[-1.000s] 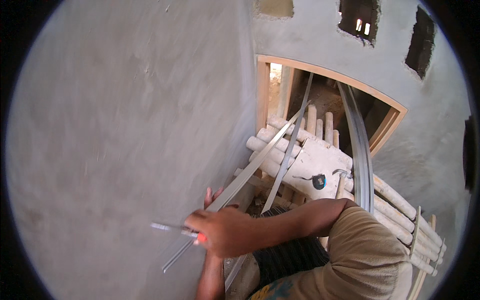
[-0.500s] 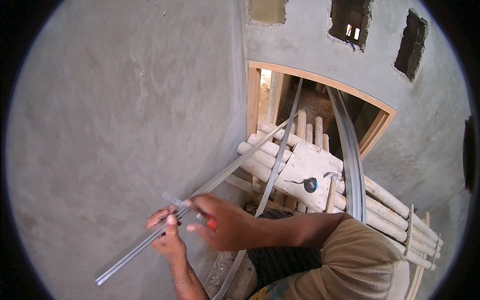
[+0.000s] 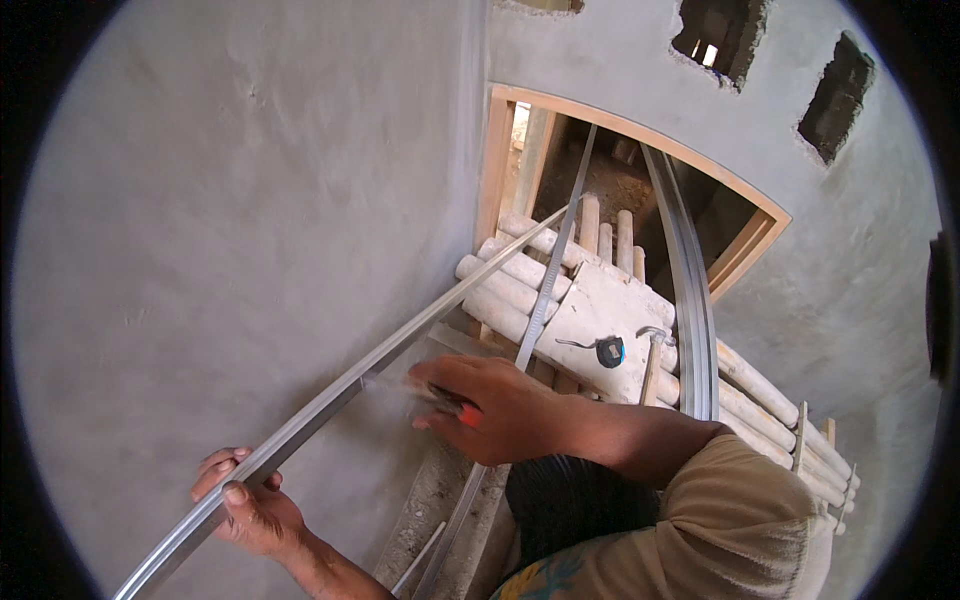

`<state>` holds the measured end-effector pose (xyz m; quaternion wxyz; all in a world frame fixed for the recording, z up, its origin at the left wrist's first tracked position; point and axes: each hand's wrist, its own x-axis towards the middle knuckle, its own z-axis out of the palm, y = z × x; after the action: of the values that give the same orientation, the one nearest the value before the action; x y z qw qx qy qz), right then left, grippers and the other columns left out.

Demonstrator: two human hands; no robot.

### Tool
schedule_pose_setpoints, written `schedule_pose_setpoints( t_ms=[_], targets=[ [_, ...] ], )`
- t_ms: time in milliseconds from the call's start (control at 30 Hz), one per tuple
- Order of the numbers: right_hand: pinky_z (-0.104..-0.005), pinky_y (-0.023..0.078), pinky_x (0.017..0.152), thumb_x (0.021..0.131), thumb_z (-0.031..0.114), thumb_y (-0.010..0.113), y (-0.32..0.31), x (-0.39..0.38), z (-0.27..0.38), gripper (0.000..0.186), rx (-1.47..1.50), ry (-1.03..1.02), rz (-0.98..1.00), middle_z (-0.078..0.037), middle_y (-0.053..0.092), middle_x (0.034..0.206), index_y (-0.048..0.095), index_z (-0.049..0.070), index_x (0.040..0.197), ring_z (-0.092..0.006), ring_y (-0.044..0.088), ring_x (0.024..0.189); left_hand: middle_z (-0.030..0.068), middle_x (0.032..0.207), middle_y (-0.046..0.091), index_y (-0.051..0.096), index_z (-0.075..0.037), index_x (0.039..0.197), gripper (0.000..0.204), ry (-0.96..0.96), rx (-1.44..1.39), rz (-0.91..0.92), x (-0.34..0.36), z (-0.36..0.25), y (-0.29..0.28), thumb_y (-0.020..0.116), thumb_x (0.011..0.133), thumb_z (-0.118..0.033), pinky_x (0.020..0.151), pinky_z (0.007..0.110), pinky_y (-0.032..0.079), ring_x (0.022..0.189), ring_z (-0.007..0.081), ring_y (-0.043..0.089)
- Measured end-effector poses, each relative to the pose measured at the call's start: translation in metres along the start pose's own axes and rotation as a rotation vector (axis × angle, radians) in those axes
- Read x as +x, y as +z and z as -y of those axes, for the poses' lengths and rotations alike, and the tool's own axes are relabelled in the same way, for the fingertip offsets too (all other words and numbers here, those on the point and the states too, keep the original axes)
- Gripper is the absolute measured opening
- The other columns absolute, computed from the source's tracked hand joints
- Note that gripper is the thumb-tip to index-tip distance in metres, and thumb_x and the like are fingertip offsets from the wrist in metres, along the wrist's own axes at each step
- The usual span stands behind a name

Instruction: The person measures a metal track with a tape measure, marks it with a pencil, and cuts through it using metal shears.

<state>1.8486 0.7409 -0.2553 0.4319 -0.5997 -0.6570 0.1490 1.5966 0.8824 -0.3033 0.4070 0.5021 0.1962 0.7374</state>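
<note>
A long, thin metal channel (image 3: 310, 412) runs diagonally from the lower left up to the bamboo-like poles by the doorway. My left hand (image 3: 252, 505) is closed around its near part, thumb on the near side. Just right of the channel's middle is my right hand (image 3: 495, 405), its fingers wrapped round a red-handled tool (image 3: 468, 414). Motion smears the tool's front end, so its kind is unclear. A small notch or cut line shows on the channel's edge near that blurred end.
A pale board (image 3: 600, 300) on the round poles (image 3: 505, 312) carries a tape measure (image 3: 610, 350) and a hammer (image 3: 652, 365). Another metal strip (image 3: 546, 290) and several stacked channels (image 3: 690, 290) run through the wood-framed opening (image 3: 640, 118). A grey plastered wall (image 3: 250, 200) stands at left.
My left hand has slid down and left along the channel. The channel now reaches farther to the lower left. My right hand with the tool has moved right, off the channel.
</note>
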Motion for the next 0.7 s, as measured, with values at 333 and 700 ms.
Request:
schedule_pose_setpoints(
  t_ms=[333,700],
  targets=[
    [-0.0448,0.053,0.083,0.076,0.006,0.073,-0.053,-0.003,-0.033,0.058,-0.299,0.165,0.091,-0.018,0.061,0.11,0.053,0.001,0.13,-0.0389,0.064,0.096,0.0097,0.086,0.047,0.056,-0.007,0.102,0.044,-0.096,0.095,0.248,0.042,-0.028,0.024,0.069,0.093,-0.048,0.041,0.018,0.042,0.055,0.0099,0.047],
    [-0.051,0.052,0.087,0.088,0.015,0.06,-0.069,-0.057,-0.045,0.039,-0.261,0.77,0.253,-0.023,0.064,0.111,0.057,0.006,0.126,-0.0415,0.063,0.104,0.0234,0.11,0.065,0.064,0.002,0.104,0.021,-0.332,0.126,0.6,0.107,-0.114,0.098,0.073,0.091,-0.013,0.068,0.036,0.06,0.081,0.0288,0.068]
  ],
)
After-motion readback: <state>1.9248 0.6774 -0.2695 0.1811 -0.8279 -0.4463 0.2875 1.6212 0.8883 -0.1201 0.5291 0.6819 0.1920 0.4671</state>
